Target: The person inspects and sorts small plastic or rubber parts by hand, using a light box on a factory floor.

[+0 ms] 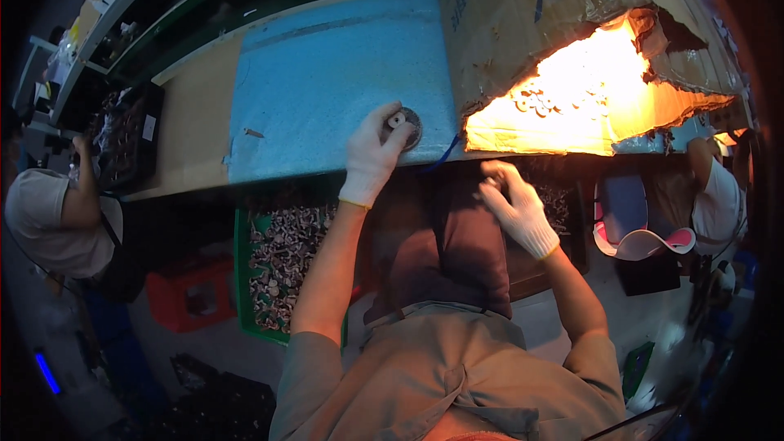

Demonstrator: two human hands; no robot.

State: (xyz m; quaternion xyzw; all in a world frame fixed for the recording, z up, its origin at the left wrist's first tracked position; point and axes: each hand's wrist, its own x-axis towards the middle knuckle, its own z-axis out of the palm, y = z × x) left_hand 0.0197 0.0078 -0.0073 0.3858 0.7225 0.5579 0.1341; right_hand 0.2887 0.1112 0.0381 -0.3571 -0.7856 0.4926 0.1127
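Brown shirt cloth (pixel 457 359) lies nearest. On the blue-topped desk (pixel 343 73), a small pale ring (pixel 397 121) shows against a dark disc (pixel 415 132) near the front edge; a careless nudge could probably send either toward the lap (pixel 412 257). The left hand (pixel 371 151) is half closed, thumb and finger about the ring, grip unclear. The right hand (pixel 521 211) curls loosely above the lap; whether it holds anything, I cannot tell.
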